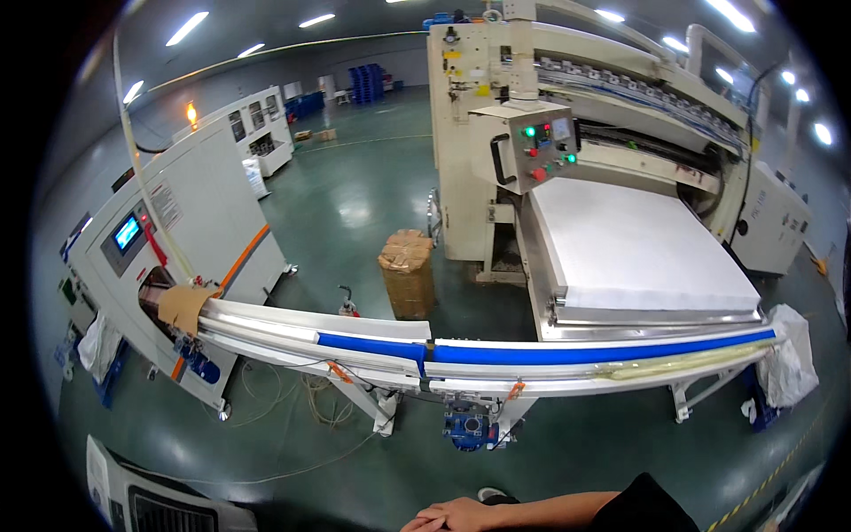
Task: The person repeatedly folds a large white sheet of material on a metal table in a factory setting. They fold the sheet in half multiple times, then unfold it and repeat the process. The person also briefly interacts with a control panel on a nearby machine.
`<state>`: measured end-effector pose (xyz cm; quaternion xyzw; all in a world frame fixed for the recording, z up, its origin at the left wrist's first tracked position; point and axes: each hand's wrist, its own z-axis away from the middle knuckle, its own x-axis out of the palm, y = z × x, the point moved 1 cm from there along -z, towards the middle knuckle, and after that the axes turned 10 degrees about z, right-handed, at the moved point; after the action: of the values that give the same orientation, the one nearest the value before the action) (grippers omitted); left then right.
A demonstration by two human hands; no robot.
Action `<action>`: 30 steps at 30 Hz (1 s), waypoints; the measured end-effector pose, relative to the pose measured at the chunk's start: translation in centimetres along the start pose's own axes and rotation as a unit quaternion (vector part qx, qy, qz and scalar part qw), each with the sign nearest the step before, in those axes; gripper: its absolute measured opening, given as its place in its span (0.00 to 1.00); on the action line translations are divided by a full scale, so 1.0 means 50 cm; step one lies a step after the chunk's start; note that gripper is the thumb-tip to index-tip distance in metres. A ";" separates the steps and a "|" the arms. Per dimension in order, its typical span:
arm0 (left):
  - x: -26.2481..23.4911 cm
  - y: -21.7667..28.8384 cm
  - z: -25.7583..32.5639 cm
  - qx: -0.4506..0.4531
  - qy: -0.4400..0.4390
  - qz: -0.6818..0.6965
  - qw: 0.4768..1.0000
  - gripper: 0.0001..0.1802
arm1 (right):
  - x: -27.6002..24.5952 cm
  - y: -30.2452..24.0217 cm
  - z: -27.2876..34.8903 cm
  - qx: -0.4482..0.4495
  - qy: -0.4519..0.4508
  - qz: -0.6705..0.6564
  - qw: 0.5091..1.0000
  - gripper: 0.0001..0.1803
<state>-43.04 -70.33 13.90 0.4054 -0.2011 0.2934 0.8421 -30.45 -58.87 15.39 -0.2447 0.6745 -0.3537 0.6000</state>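
Conveyor point(567, 353), long and curved, with a blue belt between pale metal rails: it crosses the floor point(355, 204) from the left machine to the right edge of the view and stands well apart from both hands.

Right hand point(456, 514): at the lower edge, on a dark-sleeved forearm; slack, fingers loose, grasping no object, seemingly laid over the other hand.

Left hand point(415, 526): only a sliver shows beneath the right, so its state cannot be told.

Step in hand: none of handling, as far as I can judge; the hands are at rest and the person is watching the line. Any reach to the belt would call for moving closer first.

White sheet stack point(638, 244): wide and flat on the cream machine's table, just behind the conveyor's right half.

Control box point(532, 146): above the stack's far left corner, green and red lamps lit.

White cabinet point(127, 232): at the conveyor's left end, small screen glowing blue.

Cardboard bundle point(408, 270): upright on the floor behind the conveyor's middle.

Blue motor point(468, 430): under the conveyor's middle.

Room: large hall, glossy green floor, strip lights overhead.
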 end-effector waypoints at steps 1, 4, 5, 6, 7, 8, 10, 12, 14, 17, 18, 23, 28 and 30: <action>-0.024 -0.003 0.010 -0.010 -0.016 -0.005 1.000 0.19 | 0.010 -0.017 -0.010 0.008 -0.008 0.019 1.000 0.17; -0.066 -0.022 0.015 0.020 0.025 -0.006 0.999 0.20 | 0.059 -0.024 -0.038 0.026 -0.015 0.059 0.998 0.16; -0.077 -0.012 0.023 0.003 0.009 -0.008 1.000 0.20 | 0.070 -0.031 -0.048 0.029 -0.017 0.064 0.997 0.16; -0.088 0.000 0.031 -0.014 -0.006 -0.010 1.000 0.20 | 0.077 -0.037 -0.051 0.031 0.008 0.050 0.998 0.16; -0.097 0.007 0.036 -0.032 -0.020 -0.011 0.999 0.21 | 0.081 -0.041 -0.051 0.033 0.032 0.036 0.998 0.15; -0.105 0.008 0.033 -0.036 -0.027 -0.011 0.999 0.21 | 0.085 -0.043 -0.050 0.035 0.057 0.022 0.998 0.15; -0.127 0.001 0.018 -0.044 -0.032 -0.006 0.998 0.20 | 0.081 -0.051 -0.057 0.066 0.045 0.029 0.996 0.15; -0.155 -0.022 -0.006 -0.051 -0.054 0.014 0.997 0.21 | 0.059 -0.057 -0.059 0.083 -0.013 0.053 0.995 0.18; -0.174 -0.035 -0.023 -0.054 -0.084 0.058 0.993 0.23 | 0.045 -0.026 -0.060 0.063 -0.024 0.077 0.995 0.21; -0.100 0.029 0.006 -0.101 -0.077 0.130 0.983 0.26 | -0.049 0.019 -0.057 0.131 -0.018 0.135 0.982 0.24; -0.099 0.038 0.009 -0.096 -0.051 0.121 0.987 0.26 | -0.121 0.025 -0.058 0.186 0.007 0.143 0.972 0.24; -0.096 0.024 -0.019 -0.015 0.041 0.075 0.996 0.25 | -0.502 0.322 -0.019 0.269 0.355 0.193 0.874 0.11; -0.123 -0.056 -0.088 0.006 0.241 0.139 0.960 0.21 | -0.964 0.496 -0.014 0.348 0.537 0.085 0.764 0.15; -0.214 -0.145 -0.170 0.004 0.282 0.195 0.939 0.18 | -1.136 0.573 0.000 0.322 0.589 0.201 0.713 0.13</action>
<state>-45.40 -70.69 -1.37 0.2623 -0.0293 0.5549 0.7889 -18.67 2.07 29.44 0.3626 0.7700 -0.4930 0.1804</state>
